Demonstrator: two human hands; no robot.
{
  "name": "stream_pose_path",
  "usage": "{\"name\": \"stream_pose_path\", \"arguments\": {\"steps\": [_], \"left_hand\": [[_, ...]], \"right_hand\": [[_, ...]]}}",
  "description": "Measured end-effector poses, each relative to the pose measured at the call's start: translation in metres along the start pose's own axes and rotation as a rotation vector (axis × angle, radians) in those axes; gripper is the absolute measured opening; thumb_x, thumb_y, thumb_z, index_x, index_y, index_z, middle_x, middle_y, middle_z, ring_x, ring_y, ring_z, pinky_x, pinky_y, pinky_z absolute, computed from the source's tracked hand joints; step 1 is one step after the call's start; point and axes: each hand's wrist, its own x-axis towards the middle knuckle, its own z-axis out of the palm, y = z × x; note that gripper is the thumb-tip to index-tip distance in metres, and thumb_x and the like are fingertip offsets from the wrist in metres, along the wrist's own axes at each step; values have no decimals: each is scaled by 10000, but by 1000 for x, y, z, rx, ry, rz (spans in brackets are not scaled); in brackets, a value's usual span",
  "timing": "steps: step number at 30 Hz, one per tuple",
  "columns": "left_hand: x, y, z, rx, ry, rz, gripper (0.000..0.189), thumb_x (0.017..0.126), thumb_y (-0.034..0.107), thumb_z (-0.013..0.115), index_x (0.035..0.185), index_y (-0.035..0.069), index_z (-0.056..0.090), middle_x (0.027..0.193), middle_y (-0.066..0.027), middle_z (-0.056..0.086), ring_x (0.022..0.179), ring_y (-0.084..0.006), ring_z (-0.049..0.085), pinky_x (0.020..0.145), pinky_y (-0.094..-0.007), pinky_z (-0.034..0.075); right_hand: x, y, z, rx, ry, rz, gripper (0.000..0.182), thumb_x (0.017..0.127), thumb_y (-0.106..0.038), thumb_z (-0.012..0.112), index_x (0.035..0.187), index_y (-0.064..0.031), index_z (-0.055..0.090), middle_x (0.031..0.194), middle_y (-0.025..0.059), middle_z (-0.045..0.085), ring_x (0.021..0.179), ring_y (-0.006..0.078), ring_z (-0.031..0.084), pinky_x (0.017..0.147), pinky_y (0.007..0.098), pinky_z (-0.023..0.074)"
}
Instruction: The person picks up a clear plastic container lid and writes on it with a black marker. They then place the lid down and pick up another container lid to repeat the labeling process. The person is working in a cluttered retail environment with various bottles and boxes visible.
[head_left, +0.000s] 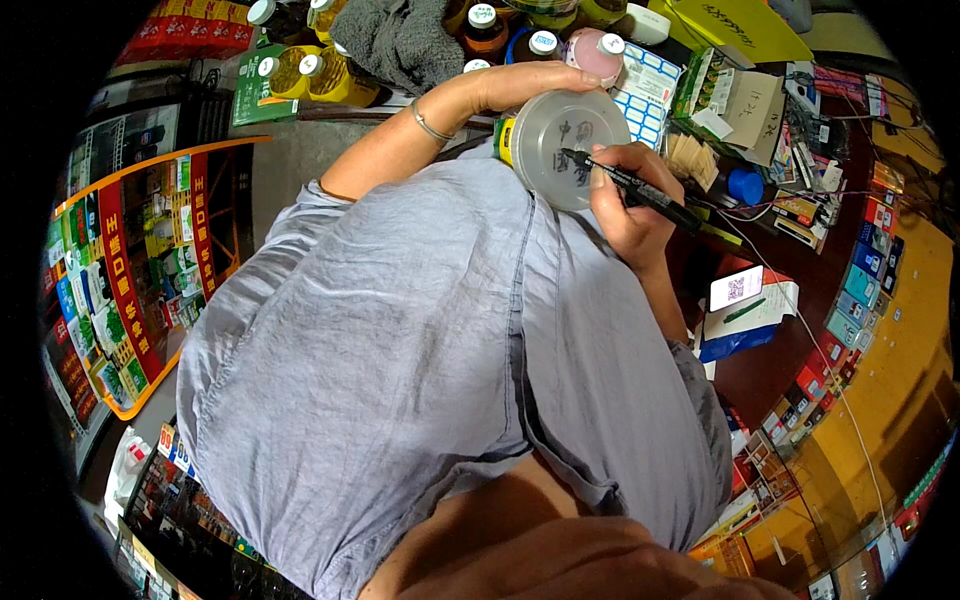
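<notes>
My left hand (529, 84) grips the rim of a round, translucent plastic tub (541, 169) that is tilted so its flat round face is toward me. Dark handwritten characters mark that face. A black marker pen (637, 189) is held in my right hand (634, 196), its tip on or very near the characters; I cannot tell whether it touches. A yellow and green label or box edge (505, 140) shows at the left side of the tub. The fingers of my left hand are partly hidden behind the rim.
Capped bottles of yellow liquid (330, 75), a grey towel (401, 45) and a pink bottle (592, 54) stand behind the tub. Blue-edged label sheets (645, 94), an open cardboard box (754, 112), wooden sticks (691, 159) and a blue spool (745, 186) lie at right. An orange-framed rack (161, 176) is at left.
</notes>
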Motion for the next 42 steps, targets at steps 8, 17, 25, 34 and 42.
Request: {"name": "stream_pose_path", "arguments": {"steps": [8, 17, 25, 34, 42], "left_hand": [[0, 0, -1, 21, 3, -1, 529, 976, 407, 333, 1243, -1, 536, 1207, -133, 570, 1071, -206, 555, 946, -320, 435], [0, 1, -2, 36, -7, 14, 545, 967, 416, 344, 1240, -16, 532, 1192, -142, 577, 1073, -210, 556, 956, -322, 427], [1, -2, -3, 35, 6, 25, 541, 966, 414, 347, 1235, -15, 535, 1197, -146, 574, 1081, -214, 554, 956, -324, 428], [0, -1, -6, 9, -21, 11, 553, 961, 424, 351, 1261, -11, 514, 1228, -142, 556, 1110, -217, 539, 975, -325, 414], [-6, -10, -19, -37, -72, 11, 556, 937, 453, 422, 1279, 23, 509, 1246, -95, 546, 1139, -196, 513, 977, -314, 403]], "right_hand": [[2, 0, 1, 4, -18, -3, 145, 669, -16, 620, 813, -2, 617, 723, 86, 605, 628, 176, 592, 594, 266, 462], [1, 5, 1, 22, -5, -11, 140, 675, -13, 609, 814, 0, 610, 718, 92, 600, 621, 180, 583, 585, 266, 453], [0, 6, 0, 15, 7, -12, 151, 668, -9, 609, 818, 11, 608, 738, 104, 608, 650, 191, 598, 606, 271, 465], [1, 8, 1, 17, 12, 0, 162, 663, -6, 609, 825, 10, 610, 753, 108, 617, 667, 191, 604, 626, 271, 470], [3, 6, -19, 140, 429, 76, 148, 764, -18, 583, 908, 7, 562, 877, 86, 569, 761, 145, 547, 708, 265, 454]]}}
